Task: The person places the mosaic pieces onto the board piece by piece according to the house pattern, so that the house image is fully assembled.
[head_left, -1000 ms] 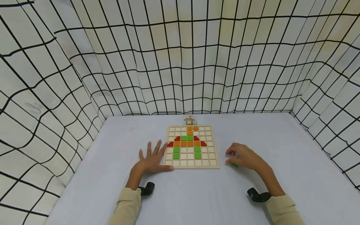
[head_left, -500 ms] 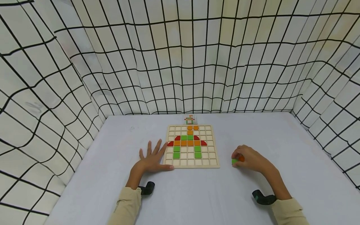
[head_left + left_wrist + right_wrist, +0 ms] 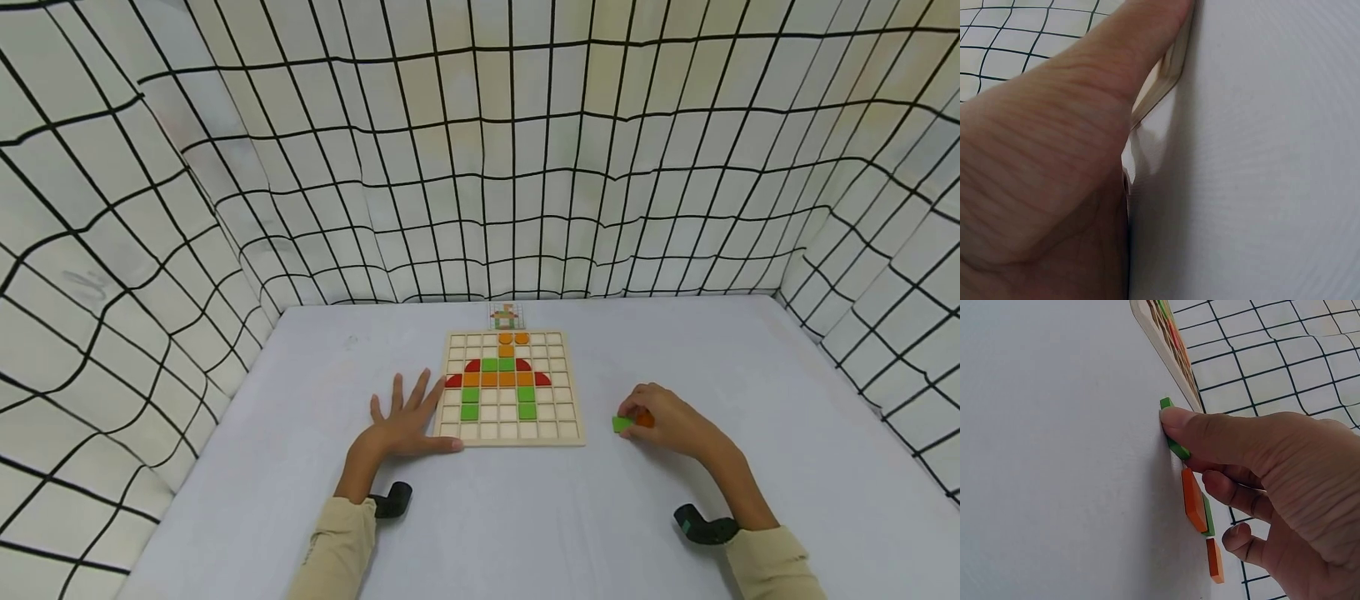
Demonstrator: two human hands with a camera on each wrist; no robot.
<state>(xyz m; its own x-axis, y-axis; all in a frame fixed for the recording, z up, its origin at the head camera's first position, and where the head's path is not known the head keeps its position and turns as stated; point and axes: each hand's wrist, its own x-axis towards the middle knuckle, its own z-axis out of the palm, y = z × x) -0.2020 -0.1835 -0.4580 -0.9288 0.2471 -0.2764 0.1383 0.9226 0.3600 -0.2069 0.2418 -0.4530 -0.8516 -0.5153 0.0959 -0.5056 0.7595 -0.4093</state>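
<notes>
A wooden grid board lies mid-table with a figure of orange, green and red tiles on it. My left hand rests flat and spread at the board's front left corner. Its thumb lies against the board's edge. My right hand sits right of the board with curled fingers. Its thumb and fingers pinch a green tile that lies on the table. Under that hand lie an orange tile, a second orange tile and a partly hidden green one.
A small pattern card lies just behind the board. White cloth walls with a black grid close in the grey table at the back and both sides. Black wrist cameras sit on both forearms.
My right hand has drawn back slightly to the right and curled. The green tile now shows at its fingertips, with an orange tile beside it. The left hand has not moved.
</notes>
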